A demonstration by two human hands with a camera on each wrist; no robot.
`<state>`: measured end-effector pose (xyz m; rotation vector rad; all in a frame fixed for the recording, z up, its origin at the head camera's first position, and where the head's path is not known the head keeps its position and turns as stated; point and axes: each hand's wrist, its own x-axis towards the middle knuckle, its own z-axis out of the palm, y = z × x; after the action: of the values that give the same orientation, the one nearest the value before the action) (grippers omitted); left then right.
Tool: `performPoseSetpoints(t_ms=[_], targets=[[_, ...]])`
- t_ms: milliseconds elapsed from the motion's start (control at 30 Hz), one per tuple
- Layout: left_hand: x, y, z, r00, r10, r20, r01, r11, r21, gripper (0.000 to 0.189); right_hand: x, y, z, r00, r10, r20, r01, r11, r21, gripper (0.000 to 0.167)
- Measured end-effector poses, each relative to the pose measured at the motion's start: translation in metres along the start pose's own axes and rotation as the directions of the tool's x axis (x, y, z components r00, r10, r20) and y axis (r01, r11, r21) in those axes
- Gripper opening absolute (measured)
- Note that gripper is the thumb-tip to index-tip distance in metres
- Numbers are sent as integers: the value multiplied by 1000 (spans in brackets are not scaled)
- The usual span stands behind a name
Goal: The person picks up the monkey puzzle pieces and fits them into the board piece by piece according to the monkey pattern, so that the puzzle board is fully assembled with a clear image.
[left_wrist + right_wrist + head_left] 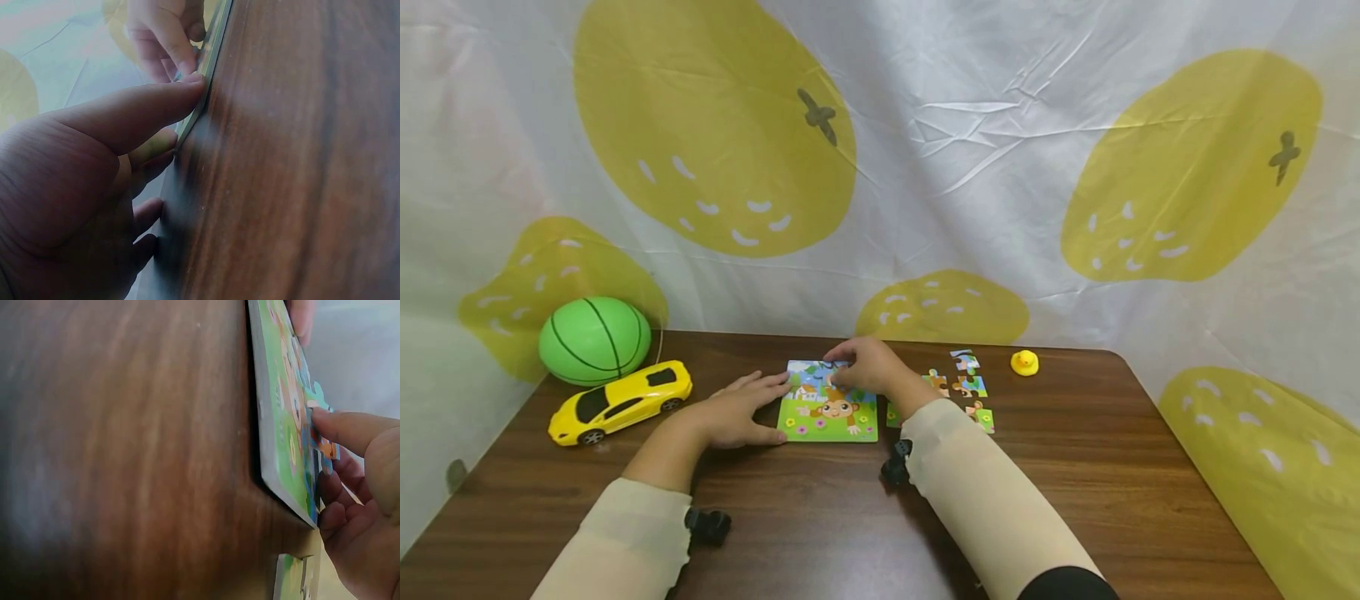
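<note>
Loose pieces (pixel 972 386) partly hidden behind right arm (pixel 992 492); puzzle board (pixel 281 419) cut off, top of right wrist view.

Your counter (pixel 820 525) looks smooth, wood-grained, faintly glossy; your puzzle board (pixel 816 429), smooth, printed; toy car (pixel 628 398), glossy plastic; backdrop (pixel 925 208), creased, satiny cloth.

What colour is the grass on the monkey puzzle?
The puzzle grass is bright green; the head view shows it best.

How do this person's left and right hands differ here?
The left hand rests outstretched at the left edge of the monkey jigsaw; the right hand pinches a puzzle piece. The left hand is beside the jigsaw, the right hand over its far right part. Both hands are bare.
</note>
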<state>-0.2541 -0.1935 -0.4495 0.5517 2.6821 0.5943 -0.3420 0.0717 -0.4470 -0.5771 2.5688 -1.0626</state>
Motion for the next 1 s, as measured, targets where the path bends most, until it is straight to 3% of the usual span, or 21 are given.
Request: performPoseSetpoints(t_ms=[333,1000], targets=[[-1,1,1,1000,-12,7,12,1000,1,92,1,-8,3,1000,-8,1,8,990,-137,31],[0,1,0,1000,-11,5,11,1000,5,92,0,-14,3,998,60,35,-54,987,-150,28]])
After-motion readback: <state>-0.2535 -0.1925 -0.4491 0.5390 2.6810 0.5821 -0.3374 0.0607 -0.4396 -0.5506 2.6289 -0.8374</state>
